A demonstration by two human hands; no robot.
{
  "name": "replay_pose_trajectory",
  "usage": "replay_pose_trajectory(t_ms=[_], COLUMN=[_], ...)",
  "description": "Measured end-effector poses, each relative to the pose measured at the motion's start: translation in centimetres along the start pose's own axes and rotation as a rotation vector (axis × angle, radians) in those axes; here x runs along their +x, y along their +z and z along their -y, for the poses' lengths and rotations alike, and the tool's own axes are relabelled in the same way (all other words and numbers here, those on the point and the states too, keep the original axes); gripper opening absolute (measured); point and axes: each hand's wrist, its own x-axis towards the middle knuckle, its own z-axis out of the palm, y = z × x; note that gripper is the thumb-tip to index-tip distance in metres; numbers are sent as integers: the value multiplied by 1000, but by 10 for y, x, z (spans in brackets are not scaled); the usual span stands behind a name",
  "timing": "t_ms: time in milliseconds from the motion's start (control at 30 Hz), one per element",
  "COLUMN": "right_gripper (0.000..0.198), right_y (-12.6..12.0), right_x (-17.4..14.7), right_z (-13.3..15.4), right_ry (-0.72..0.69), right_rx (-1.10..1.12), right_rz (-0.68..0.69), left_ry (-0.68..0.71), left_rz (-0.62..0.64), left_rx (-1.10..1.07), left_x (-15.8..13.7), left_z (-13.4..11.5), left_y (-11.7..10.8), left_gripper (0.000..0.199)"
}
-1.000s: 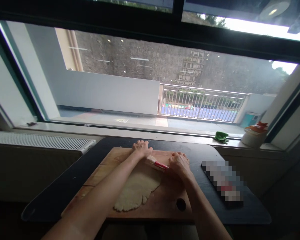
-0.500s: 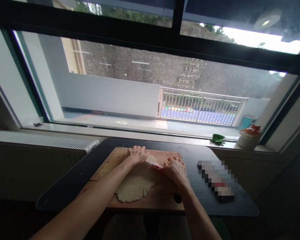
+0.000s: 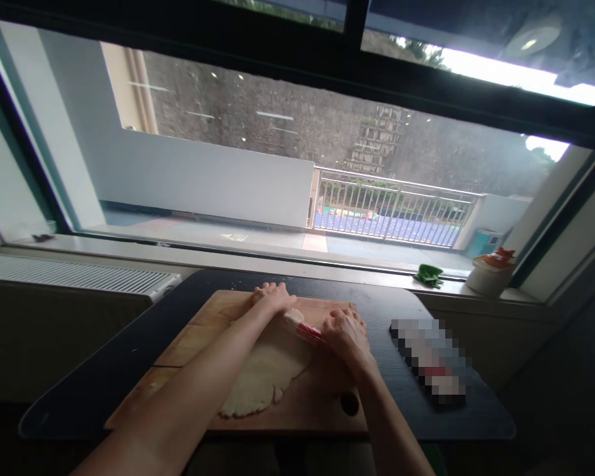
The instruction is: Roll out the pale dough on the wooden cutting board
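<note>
A flat sheet of pale dough with cracked edges lies on a wooden cutting board. Across its far part lies a clear roller with a red band, slanting down to the right; whether it is a bottle or a rolling pin I cannot tell. My left hand is closed over its far left end, at the back of the board. Over the right end curls my right hand, near the board's right side. Both palms face down and hide the roller's ends. My left forearm covers part of the dough.
The board rests on a dark table. To the right lies a pixelated long object. A green cloth and a white container stand on the windowsill. A radiator is at the left, below the window.
The roller has turned slightly under my hands, its red band looking different. My hands stay near the board's far side. The view has shifted a little, with the board appearing larger.
</note>
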Motion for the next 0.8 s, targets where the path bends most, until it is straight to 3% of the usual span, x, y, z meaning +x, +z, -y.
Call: replay_pose_trajectory(t_ms=[133, 300, 500, 667, 800], right_gripper=[33, 30, 35, 41, 44], right_y=[2, 1, -8, 3, 17], right_x=[16, 1, -47, -90, -112], right_z=[-7, -2, 20, 38, 45], right_ry=[23, -10, -162, -226, -240], right_rx=[38, 56, -41, -86, -102], right_rz=[27, 24, -45, -73, -113], left_ry=[2, 23, 48, 210, 335], left_rz=[-1, -30, -48, -129, -32], left_rx=[-7, -4, -5, -18, 17], left_x=[15, 9, -29, -72, -86], left_z=[-6, -3, 14, 47, 67], left_y=[6, 5, -7, -15, -24], left_gripper=[54, 51, 46, 38, 38])
